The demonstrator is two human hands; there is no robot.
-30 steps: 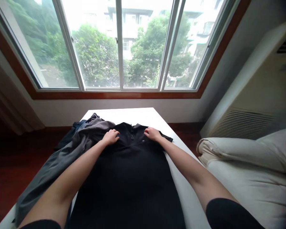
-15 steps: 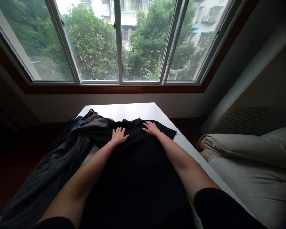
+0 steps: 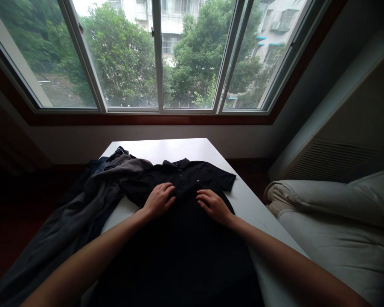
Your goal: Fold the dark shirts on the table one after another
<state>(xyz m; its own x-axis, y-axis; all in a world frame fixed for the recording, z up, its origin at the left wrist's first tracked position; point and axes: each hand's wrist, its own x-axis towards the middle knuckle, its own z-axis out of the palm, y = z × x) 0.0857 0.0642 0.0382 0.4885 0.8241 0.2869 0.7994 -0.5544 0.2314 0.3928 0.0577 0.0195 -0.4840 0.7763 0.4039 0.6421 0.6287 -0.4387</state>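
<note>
left hand point(image 3: 160, 199) and right hand point(image 3: 213, 207) sit half open, seemingly gripping nothing, over the black shirt point(image 3: 187, 177) spread on the white table point(image 3: 179, 148); contact is unclear against dark cloth, but dragging could snag the adjoining grey garment point(image 3: 104, 183).

Bench point(image 3: 166, 147): runs toward the window point(image 3: 132, 110), which stands beyond its far end. Shirt point(image 3: 206, 172): on the bench, collar toward the window, one sleeve near the right edge. Heaped clothes point(image 3: 97, 187): along the bench's left side, meeting the shirt's other sleeve. Left hand point(image 3: 160, 199), right hand point(image 3: 213, 204): over the shirt, apart. Sofa point(image 3: 336, 217): right of the bench. Vent grille point(image 3: 326, 160): behind the sofa.
</note>
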